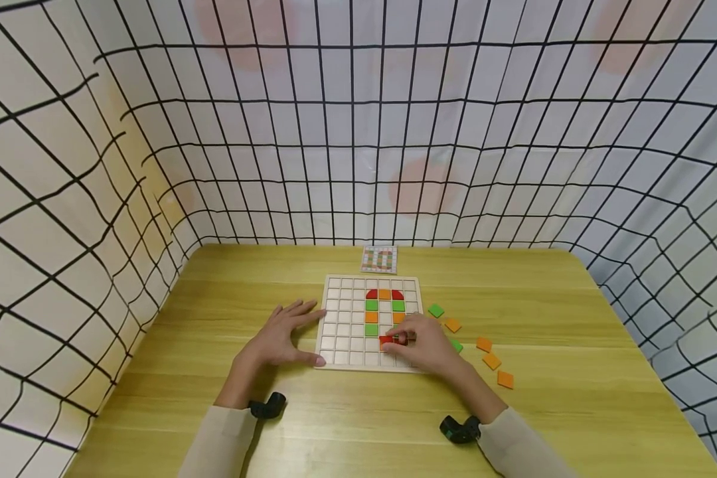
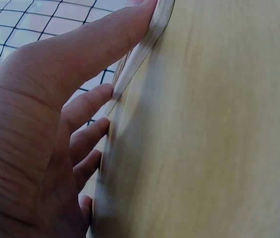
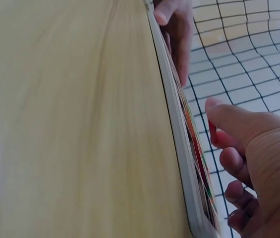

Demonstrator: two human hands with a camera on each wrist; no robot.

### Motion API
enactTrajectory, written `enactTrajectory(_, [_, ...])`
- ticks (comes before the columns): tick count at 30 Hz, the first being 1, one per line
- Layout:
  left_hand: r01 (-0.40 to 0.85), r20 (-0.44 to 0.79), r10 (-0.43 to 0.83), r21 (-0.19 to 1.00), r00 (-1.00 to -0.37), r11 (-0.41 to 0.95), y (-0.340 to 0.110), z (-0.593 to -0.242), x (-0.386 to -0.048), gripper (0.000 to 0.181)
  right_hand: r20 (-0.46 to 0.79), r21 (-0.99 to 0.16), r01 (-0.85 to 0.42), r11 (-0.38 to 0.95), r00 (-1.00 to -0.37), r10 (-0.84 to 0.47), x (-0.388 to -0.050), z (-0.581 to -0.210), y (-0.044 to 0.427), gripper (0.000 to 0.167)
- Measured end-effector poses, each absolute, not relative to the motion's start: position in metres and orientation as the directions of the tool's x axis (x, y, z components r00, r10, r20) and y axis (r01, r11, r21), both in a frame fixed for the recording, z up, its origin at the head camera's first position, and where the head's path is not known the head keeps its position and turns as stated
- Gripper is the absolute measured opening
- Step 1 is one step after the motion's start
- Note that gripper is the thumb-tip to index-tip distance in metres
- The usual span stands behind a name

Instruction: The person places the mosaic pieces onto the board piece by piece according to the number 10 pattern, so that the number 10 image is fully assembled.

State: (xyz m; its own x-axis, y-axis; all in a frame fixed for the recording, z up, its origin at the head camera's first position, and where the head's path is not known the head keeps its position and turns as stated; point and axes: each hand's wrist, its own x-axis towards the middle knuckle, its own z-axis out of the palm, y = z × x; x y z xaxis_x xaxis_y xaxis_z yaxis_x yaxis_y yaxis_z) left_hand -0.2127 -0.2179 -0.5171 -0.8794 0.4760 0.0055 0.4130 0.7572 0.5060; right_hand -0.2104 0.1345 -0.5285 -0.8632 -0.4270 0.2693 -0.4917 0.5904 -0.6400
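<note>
A pale gridded board (image 1: 346,345) lies on the table. Red, orange and green tiles sit in its cells, forming two columns joined across the top. My right hand (image 1: 424,342) pinches a small red tile (image 3: 212,133) between thumb and forefinger, held over the board's lower middle. That hand covers part of the right column. My left hand (image 1: 277,337), fingers spread, rests at the board's left side; its thumb (image 2: 140,15) touches the near left corner, and a fingertip meets the left edge.
Behind the board lies a small pattern card (image 1: 379,259) showing coloured squares. Loose orange tiles (image 1: 491,361) and green tiles (image 1: 435,310) are scattered to the right. Black wrist devices (image 1: 461,429) sit on both forearms. White walls with black netting (image 1: 358,133) surround the wooden table (image 1: 358,425).
</note>
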Motion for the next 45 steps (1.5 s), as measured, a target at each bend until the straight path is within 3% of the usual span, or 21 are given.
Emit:
enactTrajectory(10, [0.412, 0.008, 0.476, 0.514, -0.879, 0.752, -0.216, -0.517, -0.212, 0.099, 0.215, -0.689, -0.444, 0.573, -0.88, -0.423, -0.212, -0.531, 0.113, 0.021])
enactTrajectory(23, [0.416, 0.007, 0.478, 0.505, -0.878, 0.756, -0.215, -0.517, -0.214, 0.1, 0.211, -0.664, -0.444, 0.602, -0.883, -0.419, -0.213, -0.532, 0.108, 0.021])
enactTrajectory(32, [0.411, -0.004, 0.474, 0.492, -0.88, 0.767, -0.215, -0.518, -0.215, 0.1, 0.243, -0.672, -0.483, 0.562, -0.86, -0.448, -0.211, -0.53, 0.111, 0.01])
enactTrajectory(45, [0.409, -0.002, 0.473, 0.5, -0.881, 0.763, -0.216, -0.517, -0.213, 0.1, 0.174, -0.727, -0.382, 0.57, -0.906, -0.385, -0.213, -0.524, 0.125, 0.014])
